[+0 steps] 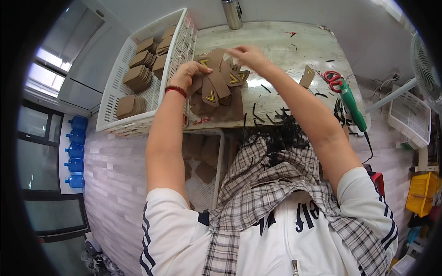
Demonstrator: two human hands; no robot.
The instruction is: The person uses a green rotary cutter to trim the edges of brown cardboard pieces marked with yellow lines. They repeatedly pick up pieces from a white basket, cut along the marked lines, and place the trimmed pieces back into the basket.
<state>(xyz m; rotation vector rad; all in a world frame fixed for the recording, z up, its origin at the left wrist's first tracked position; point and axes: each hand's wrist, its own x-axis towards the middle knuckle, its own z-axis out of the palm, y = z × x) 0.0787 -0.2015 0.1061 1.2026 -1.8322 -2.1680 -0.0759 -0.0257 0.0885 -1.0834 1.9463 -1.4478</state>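
Note:
A fan of brown cardboard-like pieces (pixel 220 87) with yellow chevron marks lies on the worn white table (pixel 276 41). My left hand (pixel 188 73), with a red bead bracelet at the wrist, presses its fingers on the left side of this pile, touching one marked piece. My right hand (pixel 248 55) hovers over the top of the pile and pinches a small pale bit at its fingertips. One more brown piece (pixel 307 76) lies apart to the right.
A white slotted basket (pixel 120 78) at left holds stacks of brown pieces. Red-handled scissors (pixel 332 77), a green-handled tool (pixel 353 105) and black strips (pixel 281 124) lie at right. A metal flask (pixel 232 14) stands at the far edge. Another basket (pixel 202 170) sits below the table.

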